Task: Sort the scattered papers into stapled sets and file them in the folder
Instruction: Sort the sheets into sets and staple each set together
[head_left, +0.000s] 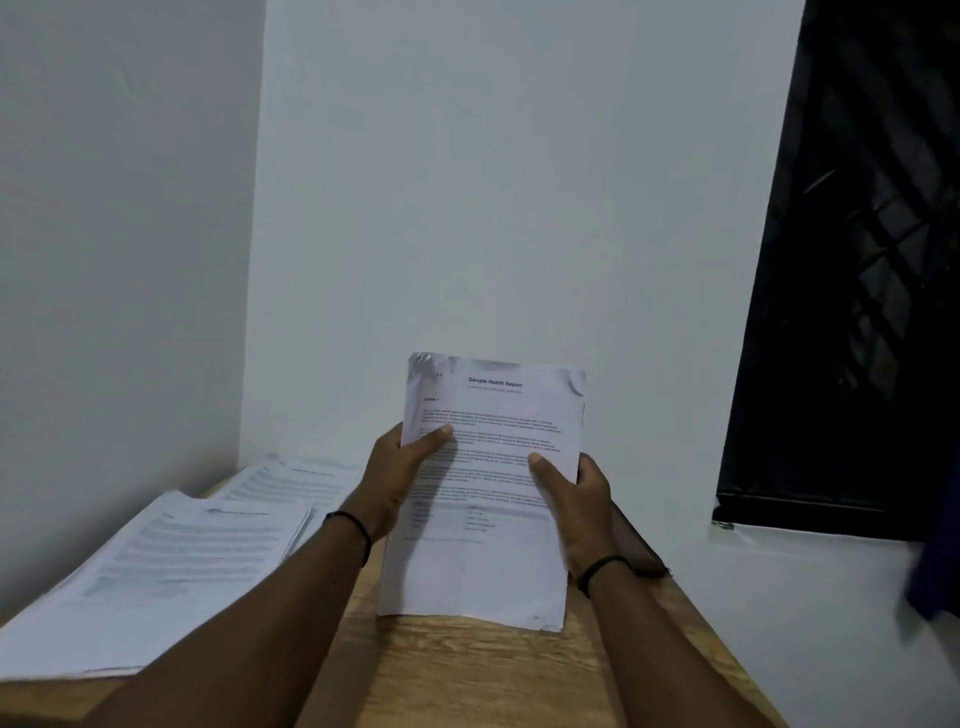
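Two hands, left hand (387, 480) and right hand (582, 499) gripping report sheets (493, 467), wooden table (467, 675), pale corner walls (467, 182)

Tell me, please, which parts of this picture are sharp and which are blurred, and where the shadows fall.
Head view: the held report is sharpest, its title readable; the paper piles at left are smeared; the left hand casts a shadow on the page; dim light, window black.

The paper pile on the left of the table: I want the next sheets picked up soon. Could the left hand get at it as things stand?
Probably yes, once freed. The left hand now grips the held report together with the right hand. The paper pile lies uncovered just beside the left forearm, nothing between.
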